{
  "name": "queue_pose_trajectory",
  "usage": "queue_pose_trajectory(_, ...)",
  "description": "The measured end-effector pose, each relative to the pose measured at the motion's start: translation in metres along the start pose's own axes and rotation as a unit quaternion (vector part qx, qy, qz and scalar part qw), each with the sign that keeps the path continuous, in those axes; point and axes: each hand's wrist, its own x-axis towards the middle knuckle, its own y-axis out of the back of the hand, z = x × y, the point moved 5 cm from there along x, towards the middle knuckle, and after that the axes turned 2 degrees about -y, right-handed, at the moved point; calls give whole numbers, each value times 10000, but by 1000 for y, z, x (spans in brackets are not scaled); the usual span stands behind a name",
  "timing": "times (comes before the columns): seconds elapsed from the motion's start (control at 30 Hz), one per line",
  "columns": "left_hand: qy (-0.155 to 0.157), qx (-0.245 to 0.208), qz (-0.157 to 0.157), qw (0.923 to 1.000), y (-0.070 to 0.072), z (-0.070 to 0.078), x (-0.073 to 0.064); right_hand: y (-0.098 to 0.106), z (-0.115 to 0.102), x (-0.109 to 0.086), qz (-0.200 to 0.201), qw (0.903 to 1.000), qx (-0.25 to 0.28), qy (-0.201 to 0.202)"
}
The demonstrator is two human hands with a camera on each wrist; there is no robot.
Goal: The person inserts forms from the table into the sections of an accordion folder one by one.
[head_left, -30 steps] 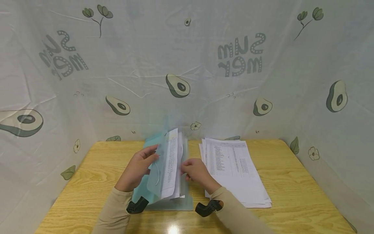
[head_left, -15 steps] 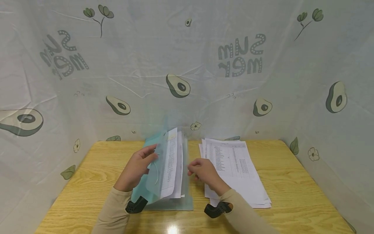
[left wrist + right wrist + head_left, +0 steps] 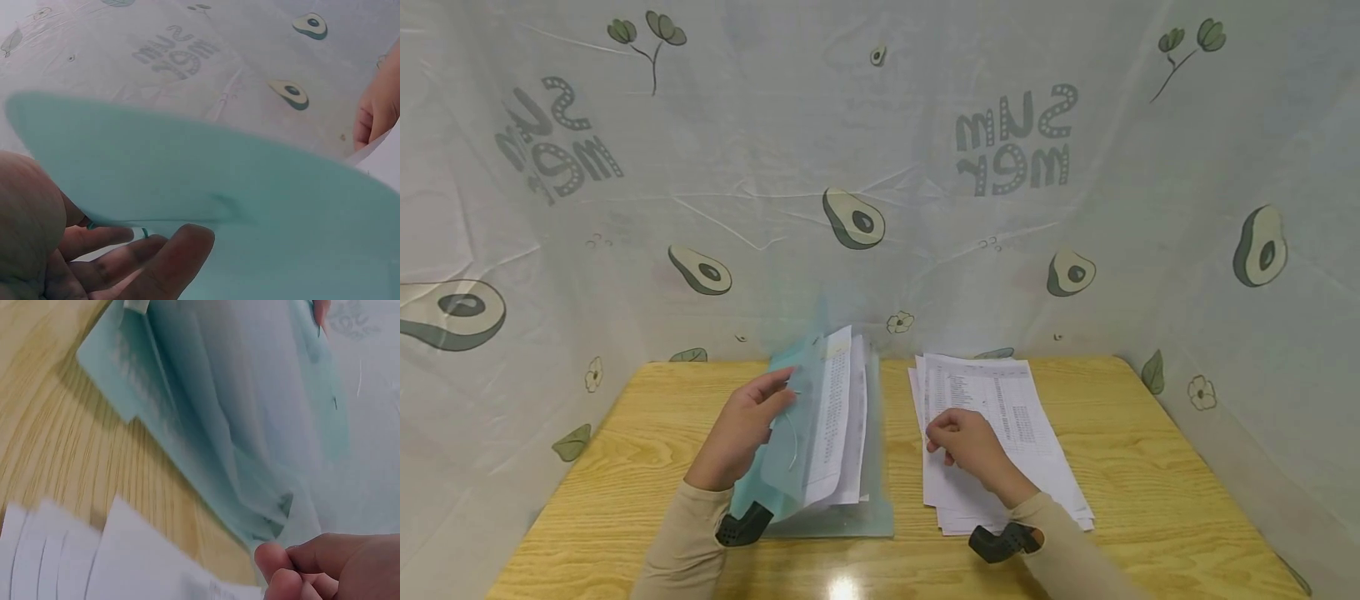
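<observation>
A translucent blue-green plastic folder (image 3: 871,523) stands open on the table with printed sheets (image 3: 831,425) inside. My left hand (image 3: 741,433) holds its raised front cover (image 3: 250,181) at the left, and a thin pale cord hangs from that cover. My right hand (image 3: 970,446), fingers curled and nothing seen between them, is over the left part of a stack of printed papers (image 3: 1037,492) to the right of the folder. In the right wrist view, the curled fingertips (image 3: 275,559) overlap the folder's corner, with the loose sheets (image 3: 137,562) at lower left.
The wooden table (image 3: 1165,483) carries both the folder and the paper stack, a narrow strip of wood between them. Behind and at both sides hangs a pale curtain (image 3: 880,125) printed with avocados. A black device (image 3: 1003,542) is worn on each wrist.
My right hand has left the sheets in the folder and moved right, over the paper stack. My left hand and the folder cover have shifted slightly left.
</observation>
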Motion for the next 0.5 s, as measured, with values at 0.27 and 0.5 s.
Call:
queue_pose_trajectory(0.27,32,52,81,9999,4,-3,4,36,27,0,285,9975,-614,-224)
queue_pose_trajectory(0.5,25,-24,59,10000,5,-2,3,72,44,-2,294,9886,-1460,-226)
